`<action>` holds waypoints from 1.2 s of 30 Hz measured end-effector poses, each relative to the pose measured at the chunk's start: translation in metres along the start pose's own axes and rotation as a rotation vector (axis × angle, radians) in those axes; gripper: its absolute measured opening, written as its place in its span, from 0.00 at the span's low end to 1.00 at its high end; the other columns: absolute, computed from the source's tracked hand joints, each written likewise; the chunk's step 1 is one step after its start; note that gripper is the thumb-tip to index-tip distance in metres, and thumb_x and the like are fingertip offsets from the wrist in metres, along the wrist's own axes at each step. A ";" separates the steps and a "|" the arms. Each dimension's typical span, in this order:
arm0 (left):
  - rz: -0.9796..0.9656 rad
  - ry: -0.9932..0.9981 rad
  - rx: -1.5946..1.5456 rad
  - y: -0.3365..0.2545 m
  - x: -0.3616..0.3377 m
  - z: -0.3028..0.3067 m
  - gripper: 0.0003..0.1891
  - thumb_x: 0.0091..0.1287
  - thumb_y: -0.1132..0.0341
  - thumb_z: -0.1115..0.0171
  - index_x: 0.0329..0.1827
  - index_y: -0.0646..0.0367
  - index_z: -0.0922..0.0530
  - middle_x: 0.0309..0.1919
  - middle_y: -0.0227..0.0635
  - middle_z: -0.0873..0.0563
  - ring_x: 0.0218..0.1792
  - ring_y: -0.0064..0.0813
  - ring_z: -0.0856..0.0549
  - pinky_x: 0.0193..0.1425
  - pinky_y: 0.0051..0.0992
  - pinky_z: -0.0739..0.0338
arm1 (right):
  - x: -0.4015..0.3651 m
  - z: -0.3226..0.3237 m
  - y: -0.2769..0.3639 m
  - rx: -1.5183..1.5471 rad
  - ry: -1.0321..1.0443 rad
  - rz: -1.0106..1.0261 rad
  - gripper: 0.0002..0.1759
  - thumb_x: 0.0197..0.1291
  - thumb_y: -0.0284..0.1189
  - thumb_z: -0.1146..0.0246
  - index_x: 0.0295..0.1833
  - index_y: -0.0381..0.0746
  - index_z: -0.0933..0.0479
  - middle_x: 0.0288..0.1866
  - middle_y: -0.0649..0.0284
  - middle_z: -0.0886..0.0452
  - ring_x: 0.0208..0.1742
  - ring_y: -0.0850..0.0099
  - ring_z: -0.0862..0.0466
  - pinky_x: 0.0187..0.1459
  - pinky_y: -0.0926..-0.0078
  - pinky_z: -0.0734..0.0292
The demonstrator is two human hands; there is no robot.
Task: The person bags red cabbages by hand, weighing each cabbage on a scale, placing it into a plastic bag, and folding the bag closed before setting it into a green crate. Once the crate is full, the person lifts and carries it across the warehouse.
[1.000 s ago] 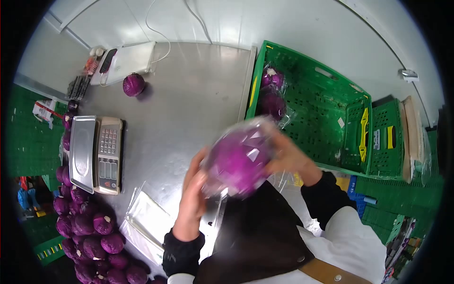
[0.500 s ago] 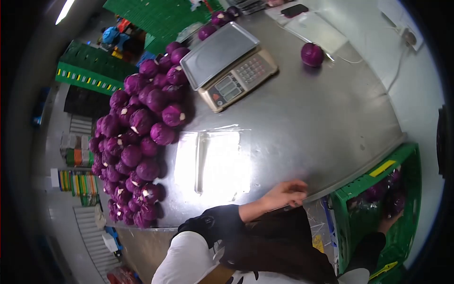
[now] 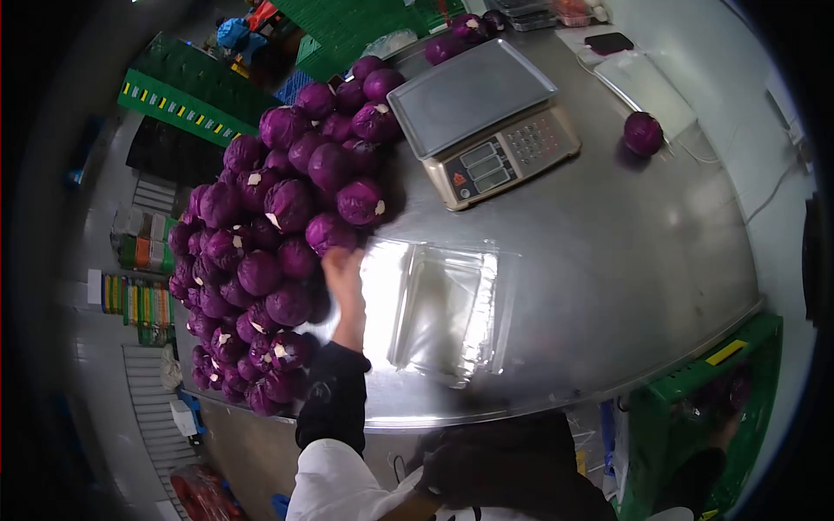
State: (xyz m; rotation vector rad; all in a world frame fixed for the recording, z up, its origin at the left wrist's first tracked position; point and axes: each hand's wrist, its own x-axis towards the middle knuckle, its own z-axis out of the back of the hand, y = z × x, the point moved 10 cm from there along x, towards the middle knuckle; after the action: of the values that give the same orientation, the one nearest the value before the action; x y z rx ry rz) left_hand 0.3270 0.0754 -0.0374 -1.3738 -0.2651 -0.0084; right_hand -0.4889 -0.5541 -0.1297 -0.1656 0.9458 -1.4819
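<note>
My left hand (image 3: 347, 291) is stretched over the table to the near side of the pile of red cabbages (image 3: 289, 206). Its fingers are apart, with the tips against the lower edge of one red cabbage (image 3: 331, 233) at the pile's right side. Clear plastic bags (image 3: 447, 304) lie flat just right of that hand. Down at the lower right, my right hand (image 3: 724, 429) is dim inside a green crate (image 3: 647, 417), close to red cabbage in clear wrapping (image 3: 737, 392). The fingers of that hand do not show clearly.
A scale (image 3: 499, 130) stands behind the bags. One lone red cabbage (image 3: 643, 134) sits at the right, near a phone (image 3: 609, 43). Green crates (image 3: 187, 95) are stacked beyond the pile at the left. The steel table (image 3: 591, 286) ends along a curved near edge.
My left hand has swung from the table's near edge leftward and forward to the cabbage pile. My right hand stays in the green crate, lower in it. The view has shifted.
</note>
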 end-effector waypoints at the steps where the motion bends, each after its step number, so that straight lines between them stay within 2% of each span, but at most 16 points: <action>1: 0.026 -0.202 0.054 0.007 0.030 0.029 0.19 0.50 0.72 0.30 0.41 0.65 0.30 0.41 0.36 0.24 0.36 0.23 0.25 0.39 0.24 0.28 | -0.004 0.012 -0.003 -0.001 -0.030 0.003 0.27 0.64 0.38 0.48 0.65 0.36 0.35 0.60 0.48 0.27 0.60 0.55 0.27 0.60 0.63 0.34; 2: 0.142 -0.083 0.280 0.026 0.072 0.045 0.30 0.48 0.64 0.26 0.49 0.70 0.31 0.46 0.46 0.23 0.44 0.31 0.22 0.48 0.28 0.27 | -0.008 0.026 -0.005 0.049 -0.080 -0.001 0.27 0.64 0.38 0.48 0.65 0.35 0.35 0.60 0.48 0.27 0.60 0.55 0.27 0.60 0.64 0.34; 3: 0.126 -0.389 0.549 0.017 0.081 0.068 0.43 0.44 0.52 0.25 0.55 0.78 0.35 0.52 0.58 0.25 0.52 0.42 0.22 0.55 0.33 0.28 | -0.005 0.038 -0.011 0.189 -0.187 -0.021 0.26 0.64 0.37 0.48 0.64 0.35 0.34 0.59 0.48 0.27 0.60 0.55 0.26 0.60 0.65 0.34; 5: 0.452 -0.420 0.453 0.073 0.111 0.073 0.53 0.42 0.45 0.25 0.59 0.83 0.39 0.55 0.64 0.28 0.57 0.47 0.25 0.61 0.36 0.31 | 0.002 0.069 -0.033 0.613 -0.512 -0.038 0.24 0.63 0.35 0.47 0.62 0.35 0.32 0.59 0.49 0.26 0.59 0.58 0.26 0.60 0.67 0.34; 7: 0.507 -0.427 0.483 0.059 0.100 0.052 0.53 0.41 0.45 0.25 0.59 0.82 0.39 0.56 0.63 0.28 0.57 0.47 0.24 0.61 0.36 0.31 | -0.017 0.093 -0.073 1.172 -0.942 -0.044 0.22 0.62 0.33 0.45 0.60 0.34 0.29 0.58 0.51 0.24 0.58 0.61 0.25 0.60 0.71 0.34; 13: 0.336 -0.349 -0.112 0.115 0.093 0.075 0.42 0.47 0.54 0.26 0.62 0.65 0.36 0.55 0.47 0.28 0.51 0.35 0.24 0.56 0.32 0.28 | -0.166 0.253 0.108 1.450 -1.077 0.675 0.19 0.63 0.19 0.52 0.59 0.31 0.29 0.58 0.55 0.24 0.60 0.66 0.27 0.63 0.71 0.36; 15: 0.276 -0.205 -0.211 0.104 0.080 0.080 0.37 0.52 0.52 0.32 0.62 0.61 0.34 0.56 0.45 0.27 0.55 0.36 0.25 0.58 0.37 0.29 | -0.232 0.278 0.196 1.545 -0.923 0.894 0.18 0.60 0.16 0.53 0.55 0.29 0.28 0.55 0.58 0.24 0.58 0.70 0.26 0.61 0.75 0.33; 17: 0.401 -0.070 -0.549 0.113 0.059 0.072 0.34 0.55 0.49 0.37 0.62 0.59 0.33 0.57 0.43 0.27 0.56 0.38 0.25 0.60 0.39 0.30 | -0.320 0.296 0.301 1.849 -0.422 1.098 0.13 0.56 0.17 0.45 0.48 0.32 0.24 0.46 0.61 0.21 0.49 0.72 0.22 0.53 0.75 0.28; 18: 0.513 0.042 -0.900 0.117 0.044 0.056 0.32 0.58 0.47 0.41 0.62 0.58 0.33 0.58 0.41 0.27 0.57 0.39 0.26 0.61 0.41 0.31 | -0.367 0.303 0.343 1.463 -0.465 1.151 0.15 0.55 0.18 0.41 0.49 0.34 0.25 0.46 0.62 0.21 0.47 0.73 0.22 0.51 0.75 0.27; 21: 0.602 -0.031 -1.086 0.064 -0.024 0.036 0.38 0.57 0.40 0.48 0.65 0.57 0.36 0.62 0.42 0.30 0.62 0.44 0.30 0.65 0.46 0.36 | -0.488 0.283 0.461 1.708 0.589 1.531 0.26 0.56 0.19 0.42 0.63 0.37 0.34 0.65 0.57 0.33 0.61 0.67 0.29 0.58 0.70 0.31; 22: 0.536 0.191 -1.137 0.023 -0.047 0.013 0.39 0.56 0.39 0.48 0.65 0.59 0.36 0.62 0.43 0.30 0.62 0.44 0.30 0.66 0.46 0.36 | -0.522 0.277 0.478 1.728 0.719 1.756 0.32 0.57 0.22 0.41 0.68 0.40 0.40 0.70 0.58 0.41 0.68 0.64 0.37 0.63 0.66 0.36; 25: 0.374 0.681 -0.845 -0.052 -0.118 -0.038 0.41 0.59 0.39 0.53 0.65 0.66 0.37 0.65 0.48 0.34 0.65 0.43 0.34 0.68 0.40 0.39 | -0.584 0.227 0.510 1.646 1.784 1.455 0.45 0.49 0.32 0.29 0.71 0.42 0.45 0.69 0.60 0.38 0.69 0.65 0.37 0.67 0.62 0.39; 27: 0.324 0.663 -0.605 -0.049 -0.141 -0.047 0.38 0.63 0.43 0.56 0.66 0.68 0.38 0.64 0.50 0.33 0.65 0.43 0.33 0.69 0.37 0.40 | -0.543 0.192 0.498 1.856 1.939 1.079 0.47 0.40 0.37 0.24 0.67 0.40 0.39 0.64 0.59 0.31 0.66 0.64 0.33 0.67 0.60 0.38; 30: 0.299 0.693 -0.391 -0.040 -0.164 -0.069 0.35 0.66 0.42 0.53 0.63 0.65 0.34 0.60 0.49 0.27 0.59 0.39 0.27 0.62 0.37 0.35 | -0.484 0.138 0.476 2.007 1.963 0.993 0.42 0.42 0.39 0.26 0.63 0.39 0.34 0.61 0.58 0.28 0.62 0.63 0.29 0.64 0.55 0.34; 33: 0.042 0.774 0.630 -0.031 -0.194 -0.092 0.29 0.60 0.45 0.41 0.49 0.65 0.27 0.40 0.47 0.19 0.37 0.42 0.18 0.39 0.34 0.22 | -0.441 0.126 0.432 2.109 1.924 0.940 0.41 0.41 0.42 0.26 0.60 0.36 0.32 0.57 0.58 0.26 0.58 0.61 0.25 0.62 0.55 0.33; 36: -0.343 0.806 1.166 0.001 -0.240 -0.122 0.21 0.56 0.51 0.37 0.32 0.63 0.26 0.31 0.45 0.19 0.30 0.43 0.16 0.35 0.36 0.21 | -0.397 0.124 0.392 2.306 1.702 0.854 0.41 0.41 0.45 0.26 0.60 0.37 0.32 0.56 0.59 0.25 0.58 0.61 0.25 0.62 0.54 0.32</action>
State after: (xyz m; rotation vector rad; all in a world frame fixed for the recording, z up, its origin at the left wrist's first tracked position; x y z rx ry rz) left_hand 0.1169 -0.0780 -0.1055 -0.0881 0.1821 -0.5905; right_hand -0.0398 -0.1997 -0.1246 2.9437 -0.2630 -0.6907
